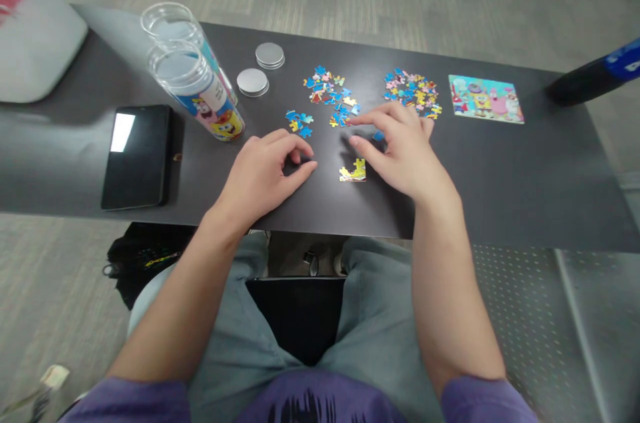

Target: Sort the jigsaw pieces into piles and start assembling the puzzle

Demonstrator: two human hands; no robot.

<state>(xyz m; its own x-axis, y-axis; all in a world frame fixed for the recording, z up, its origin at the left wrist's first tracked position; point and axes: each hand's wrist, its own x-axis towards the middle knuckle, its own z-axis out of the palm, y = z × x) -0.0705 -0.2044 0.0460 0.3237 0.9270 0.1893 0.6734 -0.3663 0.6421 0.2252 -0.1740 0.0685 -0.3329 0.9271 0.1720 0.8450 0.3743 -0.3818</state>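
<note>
My left hand [267, 166] rests on the dark table [500, 176] with loosely curled fingers, its thumb apart from them and nothing visible between. My right hand [400, 146] is open above the table, thumb and index finger spread. Its index fingertip is at the near edge of a pile of jigsaw pieces [327, 93]; whether it touches one I cannot tell. Below its thumb lies a small joined yellow puzzle section [354, 171]. A smaller group of blue and yellow pieces [300, 123] lies beyond my left hand. Another pile of pieces [413, 89] is partly hidden behind my right hand.
A cartoon picture card [486, 99] lies at the right, near a dark blue cylindrical object [595, 76]. At the left are two clear-topped canisters [207, 99], round metal lids [253, 81], a black tablet-like device [136, 156] and a white container [40, 43].
</note>
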